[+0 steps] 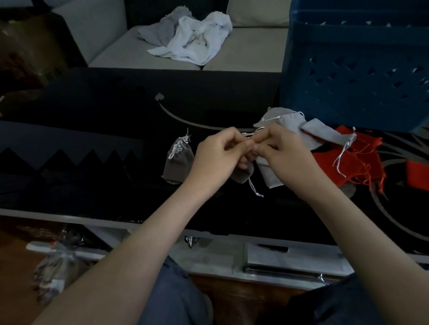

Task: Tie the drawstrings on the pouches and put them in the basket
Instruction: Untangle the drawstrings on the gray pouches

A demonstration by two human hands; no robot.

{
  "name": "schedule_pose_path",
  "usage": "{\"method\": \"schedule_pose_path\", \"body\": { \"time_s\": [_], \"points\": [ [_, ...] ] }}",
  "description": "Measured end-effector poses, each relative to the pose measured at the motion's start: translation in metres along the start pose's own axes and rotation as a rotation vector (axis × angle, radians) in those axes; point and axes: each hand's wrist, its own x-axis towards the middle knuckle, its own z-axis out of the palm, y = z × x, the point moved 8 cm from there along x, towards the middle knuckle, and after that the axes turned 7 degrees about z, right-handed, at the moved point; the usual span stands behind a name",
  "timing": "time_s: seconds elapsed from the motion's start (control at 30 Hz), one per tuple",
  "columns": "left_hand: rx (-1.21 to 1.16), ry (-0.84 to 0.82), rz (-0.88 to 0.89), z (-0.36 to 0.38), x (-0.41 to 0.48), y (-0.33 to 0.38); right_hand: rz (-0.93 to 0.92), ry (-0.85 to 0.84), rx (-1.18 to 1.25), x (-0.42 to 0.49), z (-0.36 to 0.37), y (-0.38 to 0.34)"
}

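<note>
left hand (218,157) and right hand (288,155) both pinch the cord (247,135) of a soft, light pouch (242,175) near the basket (364,83), probably best gripped by its cord ends

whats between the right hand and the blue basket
In the head view, a pile of light grey pouches with white drawstrings lies between the right hand and the blue basket.

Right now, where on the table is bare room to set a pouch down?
The dark table is bare left of the dark grey pouch, and along the near edge under the forearms. Crowded: loose pouches and red cloth fill the right, by the basket. The left hand and right hand pinch a drawstring mid-table.
</note>
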Motion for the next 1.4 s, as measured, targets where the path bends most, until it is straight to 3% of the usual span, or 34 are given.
{"method": "schedule_pose_path", "body": {
  "time_s": [0.2, 0.57, 0.7, 0.9, 1.13, 1.4],
  "points": [
    [-0.086, 0.054, 0.006, 0.0, 0.003, 0.0, 0.079, 0.063, 0.084, 0.003, -0.001, 0.006],
    [-0.102, -0.019, -0.01, 0.003, 0.001, -0.001, 0.196, -0.122, 0.177, 0.002, 0.002, 0.013],
    [-0.132, 0.028, -0.143, 0.005, -0.002, -0.01, 0.183, -0.117, 0.106, 0.0, -0.001, 0.011],
    [-0.274, -0.017, -0.279, 0.012, -0.001, -0.017, 0.03, 0.045, -0.094, 0.001, -0.011, 0.001],
    [-0.304, 0.052, -0.194, 0.009, 0.001, -0.012, 0.078, -0.108, -0.071, -0.003, 0.001, -0.002],
    [-0.31, 0.087, -0.125, 0.007, 0.001, -0.005, 0.029, -0.02, -0.156, 0.0, 0.001, -0.002]
  ]
}}
